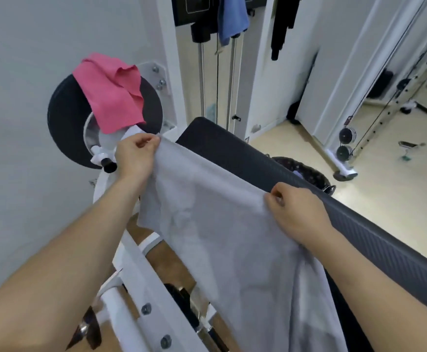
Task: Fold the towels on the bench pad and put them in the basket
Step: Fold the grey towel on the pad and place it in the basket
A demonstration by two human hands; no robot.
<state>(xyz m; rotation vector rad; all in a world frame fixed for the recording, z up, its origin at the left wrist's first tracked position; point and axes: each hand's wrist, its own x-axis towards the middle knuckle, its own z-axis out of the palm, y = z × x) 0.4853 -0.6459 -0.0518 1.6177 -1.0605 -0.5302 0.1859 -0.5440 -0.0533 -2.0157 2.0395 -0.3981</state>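
Observation:
A light grey towel [222,229] hangs spread between my two hands in front of the black bench pad [270,168]. My left hand [135,156] pinches its upper left corner. My right hand [293,209] pinches the upper right corner at the pad's near edge. The towel's lower part drapes down over the pad and the white frame. A pink towel [111,92] lies draped over a black weight plate [65,118] at the upper left. Behind the pad, the dark basket [306,171] stands on the floor, partly hidden by it.
A blue cloth [232,19] and black straps [283,24] hang from the white cable machine at the back. The white bench frame [136,283] runs below my left arm. A pulley rail [347,143] stands on the beige floor at the right.

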